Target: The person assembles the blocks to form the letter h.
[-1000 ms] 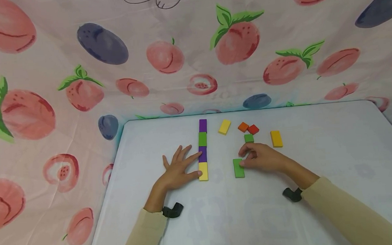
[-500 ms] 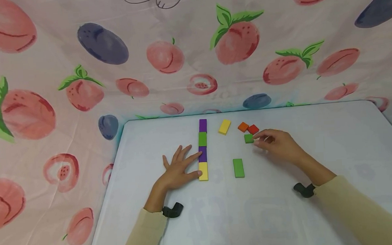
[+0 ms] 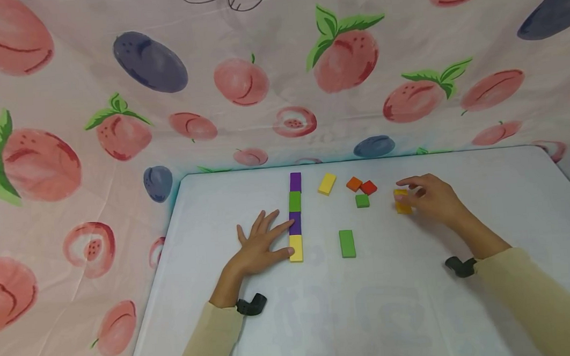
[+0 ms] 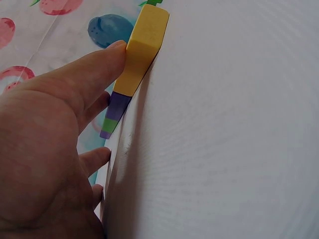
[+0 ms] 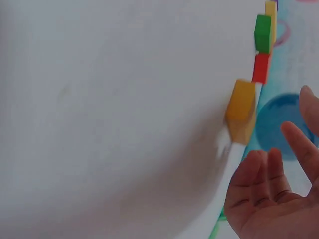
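One tan sleeve at far left, black wrist piece on it. Left hand next: from my feed, fingers spread, thumb against the near yellow block, index on the middle purple block. Those two sit in a straight end-to-end line, continuing away with a green block, then the far purple block. Right of the line, a slanted yellow block lies apart. Then a long green block, nearer me, alone on the white surface. Behind it, an orange piece, a small green piece and a red piece cluster; can't tell which touch. Further right, the amber block, partly under the thumb in my head view. Right hand is over it, thumb and index parted; my right wrist view shows a gap between the fingers and the block.
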Demonstrator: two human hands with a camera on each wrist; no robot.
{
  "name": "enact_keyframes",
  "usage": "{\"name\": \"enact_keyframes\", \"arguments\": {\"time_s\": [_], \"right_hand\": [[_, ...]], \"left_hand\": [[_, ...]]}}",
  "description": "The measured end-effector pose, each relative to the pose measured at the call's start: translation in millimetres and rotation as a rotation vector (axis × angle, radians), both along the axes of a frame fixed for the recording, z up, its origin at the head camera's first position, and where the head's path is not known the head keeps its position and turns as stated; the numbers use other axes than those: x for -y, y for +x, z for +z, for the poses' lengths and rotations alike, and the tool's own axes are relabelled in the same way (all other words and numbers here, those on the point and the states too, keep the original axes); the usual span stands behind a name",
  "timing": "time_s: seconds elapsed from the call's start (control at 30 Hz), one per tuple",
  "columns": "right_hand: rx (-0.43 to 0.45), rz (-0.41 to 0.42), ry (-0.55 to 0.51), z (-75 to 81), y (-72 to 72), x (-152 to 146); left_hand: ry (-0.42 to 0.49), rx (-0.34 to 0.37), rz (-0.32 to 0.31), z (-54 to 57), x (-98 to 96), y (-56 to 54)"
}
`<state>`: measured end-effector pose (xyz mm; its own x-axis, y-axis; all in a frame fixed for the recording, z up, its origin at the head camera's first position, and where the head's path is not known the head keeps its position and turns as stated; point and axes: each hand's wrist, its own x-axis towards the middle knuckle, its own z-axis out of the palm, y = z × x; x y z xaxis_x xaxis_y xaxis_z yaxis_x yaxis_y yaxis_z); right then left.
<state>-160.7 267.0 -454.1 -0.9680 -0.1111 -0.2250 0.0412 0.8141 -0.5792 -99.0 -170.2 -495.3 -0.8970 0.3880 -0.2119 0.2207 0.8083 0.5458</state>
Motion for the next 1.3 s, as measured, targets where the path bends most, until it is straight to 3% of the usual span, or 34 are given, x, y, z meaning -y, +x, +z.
{"name": "enact_keyframes", "arguments": {"time_s": [0.4,0.93,1.3], "right_hand": [[0.086,0.017,-0.044,-10.4,-1.6,-18],[0.086,0.039,-0.012,-17.5,-5.2,-17],[0.105,0.01,-0.053,-16.3,-3.8,-14]], "left_hand": [[-0.004,0.016,-0.007,-3.6,0.9,-1.9],[0.0,0.01,-0.01,-0.6,0.9,-0.9],[-0.018,0.013,-0.008,1.2,0.0,-0.1]]}}
